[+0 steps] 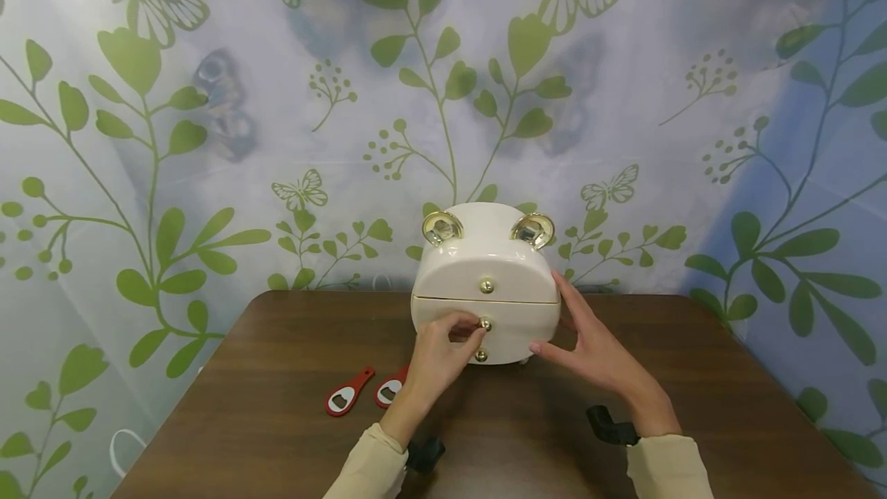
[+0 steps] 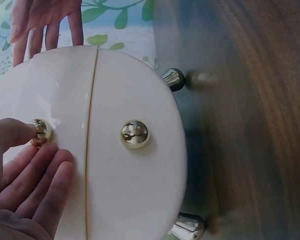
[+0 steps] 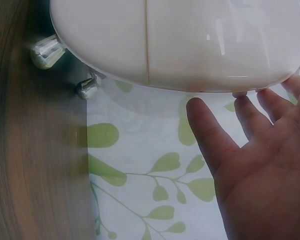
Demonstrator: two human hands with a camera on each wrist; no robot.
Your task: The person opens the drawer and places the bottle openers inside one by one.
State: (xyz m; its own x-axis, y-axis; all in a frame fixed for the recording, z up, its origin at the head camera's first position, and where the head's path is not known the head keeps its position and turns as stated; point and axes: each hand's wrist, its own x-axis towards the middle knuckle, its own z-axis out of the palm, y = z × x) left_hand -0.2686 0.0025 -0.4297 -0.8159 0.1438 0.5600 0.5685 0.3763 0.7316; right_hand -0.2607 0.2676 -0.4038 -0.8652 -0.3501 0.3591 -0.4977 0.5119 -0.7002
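Note:
A white, rounded jewelry box with gold ear-shaped ornaments stands on the table, its drawer fronts parted by gold lines. My left hand pinches the middle gold knob between thumb and fingers. Below that, the lower knob is untouched. At the box's right side is my right hand, fingers spread and thumb out in front. In the right wrist view, the fingertips of that hand meet the side of the box or lie very close to it.
Two red bottle openers, the left one fully visible and the other partly behind my left forearm, lie left of the box on the brown table. A leaf-patterned cloth hangs behind. Short metallic feet raise the box.

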